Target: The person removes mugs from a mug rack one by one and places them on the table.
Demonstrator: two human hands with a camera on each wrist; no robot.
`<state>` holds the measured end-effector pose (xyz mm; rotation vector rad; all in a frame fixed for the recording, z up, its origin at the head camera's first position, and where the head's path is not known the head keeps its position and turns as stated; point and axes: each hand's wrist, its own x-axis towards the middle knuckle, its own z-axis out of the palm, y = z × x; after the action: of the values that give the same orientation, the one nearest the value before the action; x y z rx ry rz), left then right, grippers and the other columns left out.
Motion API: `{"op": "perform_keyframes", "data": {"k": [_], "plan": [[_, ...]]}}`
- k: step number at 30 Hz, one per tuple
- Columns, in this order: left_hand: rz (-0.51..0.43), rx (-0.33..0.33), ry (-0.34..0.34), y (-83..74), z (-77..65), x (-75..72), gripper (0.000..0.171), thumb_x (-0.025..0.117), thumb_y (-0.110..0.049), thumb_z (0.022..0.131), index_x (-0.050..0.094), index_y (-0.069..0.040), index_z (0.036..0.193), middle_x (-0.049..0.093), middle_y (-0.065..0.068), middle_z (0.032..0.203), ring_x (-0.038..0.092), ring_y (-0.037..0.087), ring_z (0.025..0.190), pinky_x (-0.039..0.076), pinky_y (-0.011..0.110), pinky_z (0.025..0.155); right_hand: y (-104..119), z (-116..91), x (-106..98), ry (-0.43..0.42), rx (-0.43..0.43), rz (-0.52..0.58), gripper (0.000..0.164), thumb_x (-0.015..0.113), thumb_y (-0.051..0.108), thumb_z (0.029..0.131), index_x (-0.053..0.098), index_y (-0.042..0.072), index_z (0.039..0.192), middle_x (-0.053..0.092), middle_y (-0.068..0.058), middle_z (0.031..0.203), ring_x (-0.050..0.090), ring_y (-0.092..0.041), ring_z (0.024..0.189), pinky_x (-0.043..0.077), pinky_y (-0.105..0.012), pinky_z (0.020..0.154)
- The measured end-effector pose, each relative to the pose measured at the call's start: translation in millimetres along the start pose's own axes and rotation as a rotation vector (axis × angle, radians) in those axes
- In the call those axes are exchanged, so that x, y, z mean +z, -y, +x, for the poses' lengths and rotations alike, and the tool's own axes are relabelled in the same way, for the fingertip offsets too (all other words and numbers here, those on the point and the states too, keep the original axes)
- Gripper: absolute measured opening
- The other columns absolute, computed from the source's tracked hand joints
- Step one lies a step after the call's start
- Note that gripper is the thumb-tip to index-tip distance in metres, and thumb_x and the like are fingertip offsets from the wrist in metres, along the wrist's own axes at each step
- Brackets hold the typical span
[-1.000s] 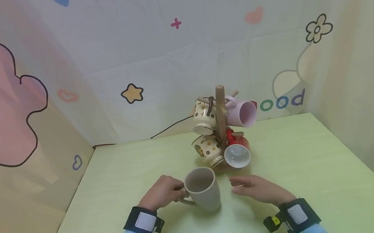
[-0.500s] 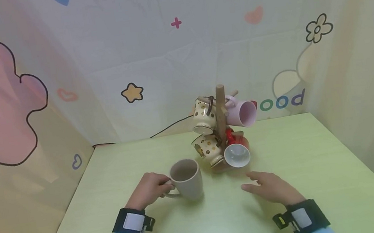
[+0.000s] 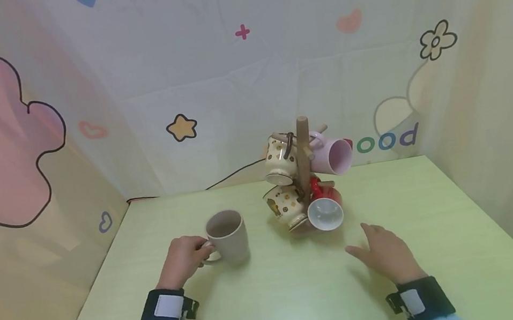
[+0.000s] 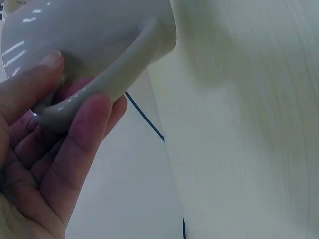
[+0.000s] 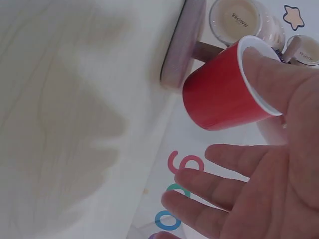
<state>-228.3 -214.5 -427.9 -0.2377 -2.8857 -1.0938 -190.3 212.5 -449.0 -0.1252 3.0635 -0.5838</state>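
Observation:
My left hand (image 3: 183, 259) grips the handle of a beige-grey mug (image 3: 230, 239), left of the mug rack. In the left wrist view the fingers curl through the mug's handle (image 4: 107, 74) and the thumb lies along its side. My right hand (image 3: 390, 253) holds nothing and is spread over the table at the right. Its nearest thing is a red mug (image 5: 219, 89) with a white inside, which the thumb overlaps in the right wrist view. That red mug hangs low on the wooden mug rack (image 3: 304, 162), its mouth facing forward.
On the rack also hang a pink mug (image 3: 331, 155), an upper patterned cream mug (image 3: 280, 159) and a lower patterned cream mug (image 3: 284, 205). The pale green table (image 3: 276, 309) runs back to a printed curtain (image 3: 207, 80). A dark cord (image 3: 236, 172) lies along the rear.
My left hand has carried the beige-grey mug leftward and slightly back, away from the rack. My right hand has drawn off to the right, its fingers spreading. The hung mugs stay put.

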Motion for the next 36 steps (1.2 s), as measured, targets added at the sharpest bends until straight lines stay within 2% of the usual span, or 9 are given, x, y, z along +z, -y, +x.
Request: {"op": "perform_keyframes", "data": {"k": [3,7,15,18,30,36], "plan": [[0.009,-0.046,-0.05,2.2,2.3,-4.0,0.011,0.072,-0.015,0.091,0.076,-0.005,0.088,0.065,0.003,0.072,0.059,0.016,0.061,0.046,0.03,0.056,-3.9,2.2,2.3,-0.017,0.012,-0.019,0.084,0.066,0.049,0.092,0.041,-0.016,0.139,0.046,-0.04,0.136,0.044,-0.054,0.126,0.038,-0.065,0.099],[0.046,-0.073,-0.121,6.1,5.7,-8.6,0.013,0.071,-0.015,0.092,0.076,-0.003,0.09,0.066,0.006,0.072,0.057,0.018,0.061,0.044,0.03,0.054,-8.4,3.1,5.1,-0.037,0.018,-0.031,0.087,0.067,0.051,0.091,0.04,-0.016,0.14,0.044,-0.04,0.137,0.042,-0.055,0.127,0.036,-0.067,0.1],[0.135,-0.075,-0.286,15.6,13.9,-15.6,0.016,0.071,-0.013,0.091,0.075,0.002,0.088,0.063,0.006,0.068,0.052,0.023,0.064,0.037,0.031,0.055,-14.7,4.0,8.3,-0.039,0.034,-0.057,0.089,0.067,0.053,0.09,0.04,-0.016,0.14,0.042,-0.041,0.139,0.04,-0.056,0.128,0.035,-0.068,0.1],[0.146,-0.095,-0.333,20.6,17.0,-18.1,0.017,0.07,-0.011,0.092,0.074,0.005,0.089,0.064,0.009,0.067,0.052,0.024,0.064,0.036,0.031,0.054,-15.7,3.7,8.5,-0.048,0.037,-0.062,0.089,0.066,0.054,0.089,0.04,-0.016,0.139,0.041,-0.041,0.139,0.04,-0.056,0.128,0.035,-0.069,0.099],[0.147,-0.201,-0.46,35.6,29.9,-24.7,0.024,0.064,-0.013,0.095,0.072,0.009,0.087,0.064,0.014,0.067,0.054,0.03,0.066,0.035,0.033,0.055,-16.7,1.0,7.0,-0.053,0.062,-0.07,0.089,0.065,0.054,0.09,0.039,-0.014,0.14,0.039,-0.041,0.14,0.038,-0.058,0.128,0.031,-0.074,0.098],[0.18,-0.232,-0.501,46.9,35.2,-29.6,0.025,0.063,-0.013,0.095,0.071,0.01,0.09,0.067,0.022,0.075,0.059,0.037,0.071,0.041,0.04,0.058,-18.0,-0.1,5.7,-0.057,0.06,-0.074,0.089,0.065,0.055,0.09,0.04,-0.014,0.14,0.039,-0.042,0.14,0.038,-0.058,0.128,0.031,-0.074,0.098]]}}
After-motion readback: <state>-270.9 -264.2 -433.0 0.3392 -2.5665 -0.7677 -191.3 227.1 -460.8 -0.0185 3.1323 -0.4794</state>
